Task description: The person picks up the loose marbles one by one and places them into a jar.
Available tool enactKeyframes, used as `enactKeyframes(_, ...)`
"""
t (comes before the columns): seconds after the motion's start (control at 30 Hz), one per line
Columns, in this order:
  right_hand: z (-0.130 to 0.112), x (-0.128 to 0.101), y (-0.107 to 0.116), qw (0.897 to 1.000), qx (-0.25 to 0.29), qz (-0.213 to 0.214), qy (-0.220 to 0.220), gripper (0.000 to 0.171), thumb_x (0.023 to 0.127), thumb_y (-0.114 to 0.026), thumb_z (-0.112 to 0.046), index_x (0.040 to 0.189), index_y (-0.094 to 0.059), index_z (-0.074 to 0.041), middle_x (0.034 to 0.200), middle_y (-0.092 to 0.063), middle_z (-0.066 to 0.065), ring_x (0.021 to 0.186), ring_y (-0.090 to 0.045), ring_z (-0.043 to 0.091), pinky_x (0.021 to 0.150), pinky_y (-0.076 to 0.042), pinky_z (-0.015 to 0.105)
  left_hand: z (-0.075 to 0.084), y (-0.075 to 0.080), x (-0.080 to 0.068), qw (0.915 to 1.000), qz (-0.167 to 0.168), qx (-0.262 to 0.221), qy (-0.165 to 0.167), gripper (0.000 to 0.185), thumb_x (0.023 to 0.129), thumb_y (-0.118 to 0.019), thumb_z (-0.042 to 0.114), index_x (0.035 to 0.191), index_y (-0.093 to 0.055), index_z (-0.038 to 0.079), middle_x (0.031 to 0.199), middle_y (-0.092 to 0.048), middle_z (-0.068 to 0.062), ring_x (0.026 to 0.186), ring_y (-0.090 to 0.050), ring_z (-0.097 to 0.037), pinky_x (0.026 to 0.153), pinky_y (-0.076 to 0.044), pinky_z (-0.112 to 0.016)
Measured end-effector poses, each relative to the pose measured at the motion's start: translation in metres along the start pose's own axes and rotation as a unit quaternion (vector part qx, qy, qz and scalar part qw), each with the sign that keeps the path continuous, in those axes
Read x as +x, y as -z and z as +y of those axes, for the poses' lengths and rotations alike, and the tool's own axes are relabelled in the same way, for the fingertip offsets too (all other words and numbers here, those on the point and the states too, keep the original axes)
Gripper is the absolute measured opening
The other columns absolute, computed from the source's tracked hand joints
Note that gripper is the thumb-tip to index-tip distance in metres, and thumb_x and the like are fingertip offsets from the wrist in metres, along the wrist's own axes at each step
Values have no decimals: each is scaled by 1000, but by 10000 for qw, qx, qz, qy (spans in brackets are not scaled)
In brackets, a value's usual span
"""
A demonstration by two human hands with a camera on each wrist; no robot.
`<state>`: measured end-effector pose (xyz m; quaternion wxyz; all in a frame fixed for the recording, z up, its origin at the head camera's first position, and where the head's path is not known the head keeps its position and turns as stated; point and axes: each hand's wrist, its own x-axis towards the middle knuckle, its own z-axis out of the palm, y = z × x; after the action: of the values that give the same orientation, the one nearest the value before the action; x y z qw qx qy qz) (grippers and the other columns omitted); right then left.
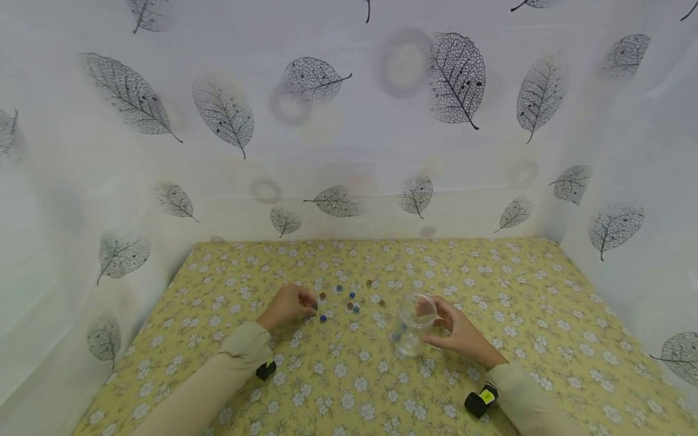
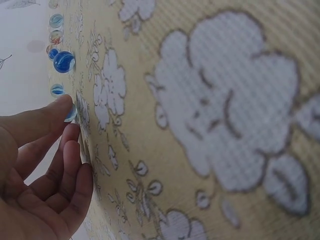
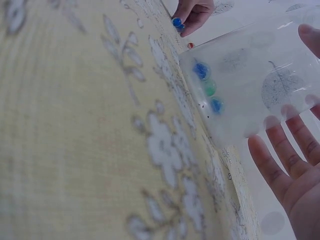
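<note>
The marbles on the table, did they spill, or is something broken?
Nothing looks broken. Loose marbles lie scattered on the tablecloth, a few sit inside the upright clear cup the right hand holds. The left hand pinches one.

Yellow floral tablecloth (image 1: 491, 290) — scattered marbles (image 1: 351, 297), clear plastic cup (image 1: 415, 324) on it.

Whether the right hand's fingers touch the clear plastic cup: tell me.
Touching. The right wrist view shows the fingers pressed against the clear plastic cup.
</note>
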<state>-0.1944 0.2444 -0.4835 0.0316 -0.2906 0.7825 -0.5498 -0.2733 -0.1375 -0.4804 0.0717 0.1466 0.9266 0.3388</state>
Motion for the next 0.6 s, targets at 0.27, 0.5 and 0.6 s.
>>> enactKeyframes(0.27,-1,0,0,9999,1,4,-131,60,85,-68,-4,135,-37,7,126,-47,25,112,-57,11,88,-50,24,8,4,-4,10000,-20,-14,16,9,74,-78,10,82,-74,10,75,-68,0,65,-58,-8,59,-49,-24)
enactKeyframes(0.5,-1,1,0,10000,-13,8,-87,59,84,-68,-3,134,-37,7,125,-48,25,110,-57,12,87,-50,24,14,5,-7,9999,-6,-38,162,9,75,-78,10,83,-74,8,75,-68,-1,65,-58,-9,59,-50,-25)
enactKeyframes(0.6,-1,0,-1,10000,-31,7,-15,58,84,-67,-1,134,-37,8,124,-48,26,109,-57,13,86,-50,24,15,5,-7,9997,2,-89,224,9,74,-78,10,83,-74,9,75,-68,0,65,-58,-9,59,-49,-25)
